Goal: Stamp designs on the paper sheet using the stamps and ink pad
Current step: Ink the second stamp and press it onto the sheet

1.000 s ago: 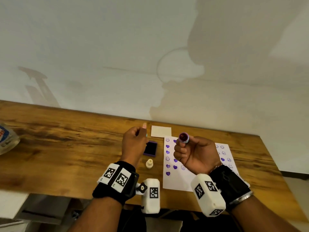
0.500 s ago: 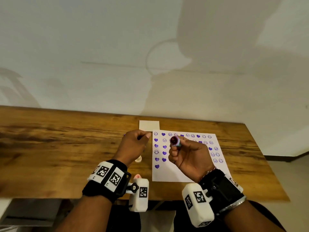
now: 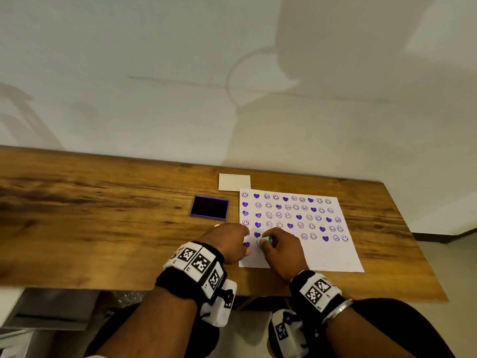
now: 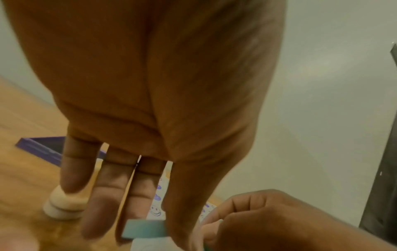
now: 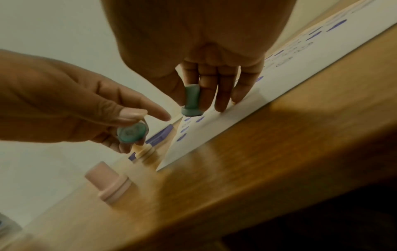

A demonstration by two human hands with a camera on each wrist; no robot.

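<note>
The white paper sheet (image 3: 322, 257) lies on the wooden table (image 3: 103, 228), with rows of purple hearts and smileys on it. My right hand (image 3: 273, 242) pinches a teal stamp (image 5: 190, 101) upright, its base down on the sheet near the left edge. Just left of it, my left hand (image 3: 229, 241) hovers over the sheet's edge and pinches a round teal cap (image 5: 131, 132) between thumb and fingers. The purple ink pad (image 3: 209, 210) lies uncovered left of the sheet, beyond my left hand.
A cream stamp (image 5: 146, 152) and a pink stamp (image 5: 109, 183) stand on the table left of the sheet, near the front edge. A small blank card (image 3: 234, 182) lies behind the sheet. The wall runs close behind the table.
My right hand has turned the stamp from face-up to face-down and lowered it onto the sheet. The left hand came down beside it, baring the ink pad. The head view shifted.
</note>
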